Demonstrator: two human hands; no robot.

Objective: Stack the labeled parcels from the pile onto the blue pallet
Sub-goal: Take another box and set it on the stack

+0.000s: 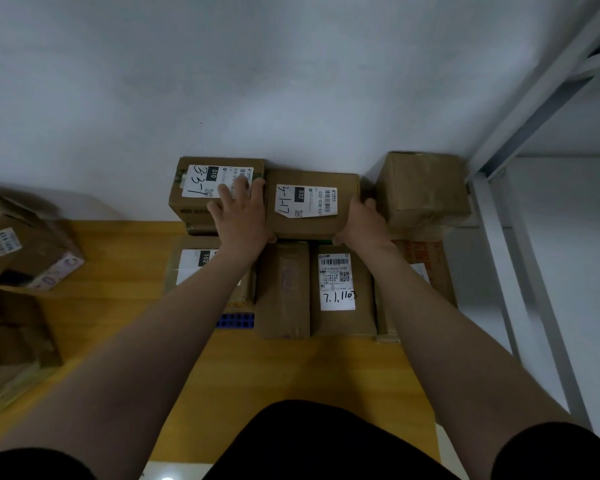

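A cardboard parcel with a white label marked 032 [312, 206] sits on top of the stack by the wall. My left hand [241, 216] lies against its left side, fingers spread over the neighbouring parcel marked 010 [201, 188]. My right hand [362, 221] grips its right side, between it and an unlabeled-looking box [423, 195]. Below lie a parcel with a handwritten label [340, 292], a plain box [284, 289] and a parcel marked 102 [194, 268]. Only a small strip of the blue pallet [236, 321] shows under them.
A pile of loose parcels [25, 247] lies on the yellow floor [274, 368] at the left. A grey metal shelf frame [520, 237] stands at the right. A white wall backs the stack.
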